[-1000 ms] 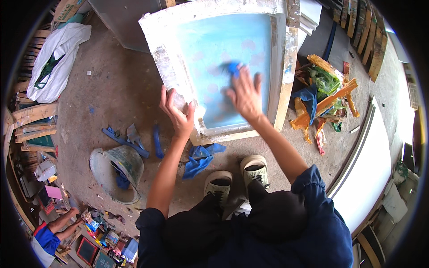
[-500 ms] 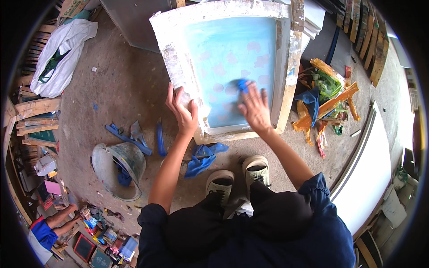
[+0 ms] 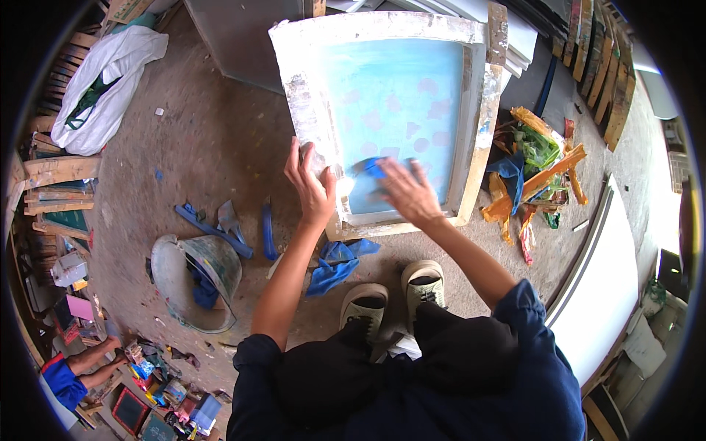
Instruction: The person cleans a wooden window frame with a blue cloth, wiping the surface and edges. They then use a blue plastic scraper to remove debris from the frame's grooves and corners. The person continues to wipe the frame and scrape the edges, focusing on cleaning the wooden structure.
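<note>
A screen-printing frame [image 3: 474, 165] with worn, whitish wooden sides leans in front of me. Light blue mesh [image 3: 390, 81] fills it, marked with scattered pinkish patches. My left hand [image 3: 312, 189] grips the frame's left side near the lower corner, fingers curled over the edge. On the lower part of the mesh, my right hand [image 3: 413, 195] presses a small blue cloth [image 3: 374, 168] under its fingers. Motion blurs those fingertips, and they partly hide the cloth.
A tipped bucket [image 3: 165, 275] with blue cloth inside lies at left. Blue rags [image 3: 334, 272] lie by my shoes. Torn wrappings [image 3: 540, 165] are heaped at right beside a white panel [image 3: 599, 287]. Another person's legs [image 3: 92, 367] show at lower left.
My right hand has slid the blue cloth left and slightly down across the mesh. My left hand keeps its grip on the frame. The whole view has shifted slightly.
</note>
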Motion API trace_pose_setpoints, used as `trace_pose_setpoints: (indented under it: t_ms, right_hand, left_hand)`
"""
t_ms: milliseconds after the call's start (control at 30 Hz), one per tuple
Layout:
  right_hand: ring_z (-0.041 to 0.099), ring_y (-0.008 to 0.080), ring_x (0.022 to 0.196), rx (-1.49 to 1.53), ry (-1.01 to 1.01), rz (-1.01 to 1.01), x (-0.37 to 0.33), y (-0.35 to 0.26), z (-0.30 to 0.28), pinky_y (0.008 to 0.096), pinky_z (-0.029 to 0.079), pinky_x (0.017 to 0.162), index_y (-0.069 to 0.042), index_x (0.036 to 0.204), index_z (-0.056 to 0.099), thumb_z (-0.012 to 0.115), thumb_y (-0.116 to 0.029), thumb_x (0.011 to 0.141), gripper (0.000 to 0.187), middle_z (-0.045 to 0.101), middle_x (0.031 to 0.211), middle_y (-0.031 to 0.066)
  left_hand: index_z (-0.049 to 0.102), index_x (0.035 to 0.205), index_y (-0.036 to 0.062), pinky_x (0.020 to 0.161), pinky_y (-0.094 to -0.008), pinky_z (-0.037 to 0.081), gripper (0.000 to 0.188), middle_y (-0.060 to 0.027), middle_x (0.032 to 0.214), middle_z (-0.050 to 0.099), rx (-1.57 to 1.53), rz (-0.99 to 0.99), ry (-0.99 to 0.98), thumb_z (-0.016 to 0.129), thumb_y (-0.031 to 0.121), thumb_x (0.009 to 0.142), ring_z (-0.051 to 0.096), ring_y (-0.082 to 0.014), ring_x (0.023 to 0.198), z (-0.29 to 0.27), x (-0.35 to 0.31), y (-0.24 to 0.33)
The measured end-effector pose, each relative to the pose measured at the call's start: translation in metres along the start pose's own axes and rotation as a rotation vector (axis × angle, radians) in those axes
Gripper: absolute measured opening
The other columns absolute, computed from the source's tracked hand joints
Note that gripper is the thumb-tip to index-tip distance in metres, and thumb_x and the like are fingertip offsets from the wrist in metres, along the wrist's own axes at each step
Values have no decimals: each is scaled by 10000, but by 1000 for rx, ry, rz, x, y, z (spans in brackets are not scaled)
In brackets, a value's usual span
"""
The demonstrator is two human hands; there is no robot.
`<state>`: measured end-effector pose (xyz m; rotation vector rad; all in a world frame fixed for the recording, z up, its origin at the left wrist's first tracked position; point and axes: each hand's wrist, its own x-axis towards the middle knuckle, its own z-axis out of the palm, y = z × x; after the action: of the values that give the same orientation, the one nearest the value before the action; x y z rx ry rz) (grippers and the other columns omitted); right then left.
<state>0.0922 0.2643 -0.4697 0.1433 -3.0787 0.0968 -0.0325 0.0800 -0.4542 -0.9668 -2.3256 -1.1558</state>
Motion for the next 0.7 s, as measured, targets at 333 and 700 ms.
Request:
trace_pose_setpoints:
  t_ms: [333,700]
  right_hand:
    - [270,272,1348,-387,399,463,75,99,-92,498,194,1091,35,1252,472,548,-299,875,509,406,1360,192]
    - [297,297,1333,-367,65,329,-66,30,-32,457,201,1118,104,1179,508,460,-48,794,418,453,1306,230]
  left_hand:
    - [374,1286,2,991,-500,250,503,-255,1390,282,-31,-4,50,544,130,830,316,-389,1214,5,-1,3]
    - [376,1274,10,992,-511,259,503,-249,1389,286,-42,12,48,556,84,810,318,-393,1218,-1,0,3]
